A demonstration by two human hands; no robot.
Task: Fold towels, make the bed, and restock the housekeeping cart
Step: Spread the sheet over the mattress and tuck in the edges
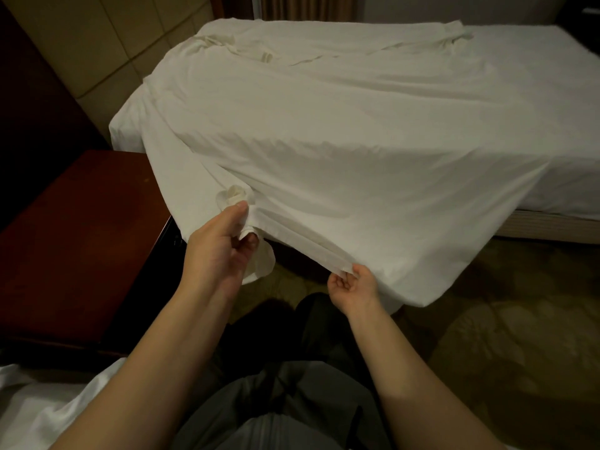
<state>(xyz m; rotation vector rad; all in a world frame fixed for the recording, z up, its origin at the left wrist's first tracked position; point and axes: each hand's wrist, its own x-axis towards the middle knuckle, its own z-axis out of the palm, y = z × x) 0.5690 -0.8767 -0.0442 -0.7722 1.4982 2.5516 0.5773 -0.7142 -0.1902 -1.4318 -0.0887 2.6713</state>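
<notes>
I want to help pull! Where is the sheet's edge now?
In the head view the edge is low and central, off the near end of the bed, gripped by the left hand and pinched by the right hand, right of the brown table.

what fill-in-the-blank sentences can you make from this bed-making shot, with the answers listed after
1. The sheet spread over the bed is ____ in colour.
2. The left hand and the right hand both grip the ____.
3. The bunched wad of fabric is held by the ____ hand.
4. The dark wooden table stands on the person's ____ side.

Answers: white; sheet; left; left
</notes>
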